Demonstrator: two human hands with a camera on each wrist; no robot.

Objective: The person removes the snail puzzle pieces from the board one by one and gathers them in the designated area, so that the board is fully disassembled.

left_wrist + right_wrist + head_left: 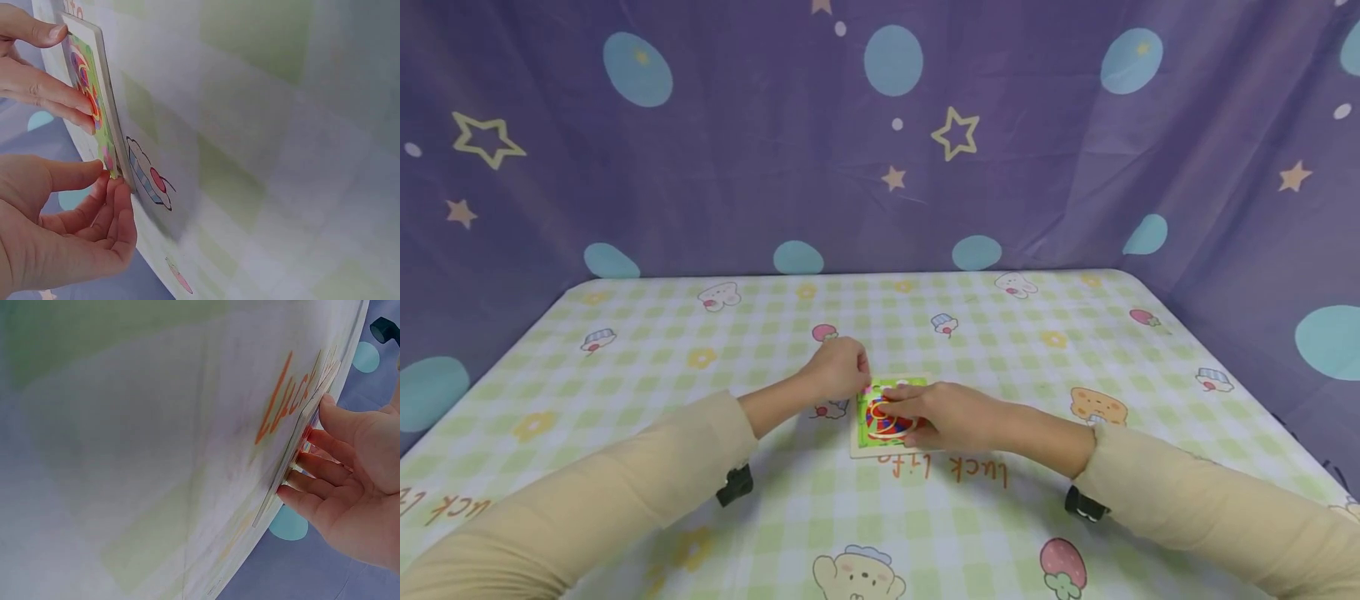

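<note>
A small picture puzzle with a pale tray rim (868,453) lies flat on the table, showing a green picture with a red and blue round shape (880,427). At its far left corner my left hand (842,367) pinches a green puzzle piece (114,174) between thumb and fingertips, overlapping the tray's edge in the left wrist view. My right hand (966,415) lies across the right part of the puzzle, fingers fairly straight and fingertips on the picture. Its thumb (334,415) sits at the near rim. The hand hides the puzzle's right side.
A checked tablecloth (760,542) with cartoon prints covers the table. Behind the far edge hangs a purple curtain (820,208) with stars and blue spots. Dark wrist-camera mounts show under the left cuff (735,485) and the right cuff (1086,503).
</note>
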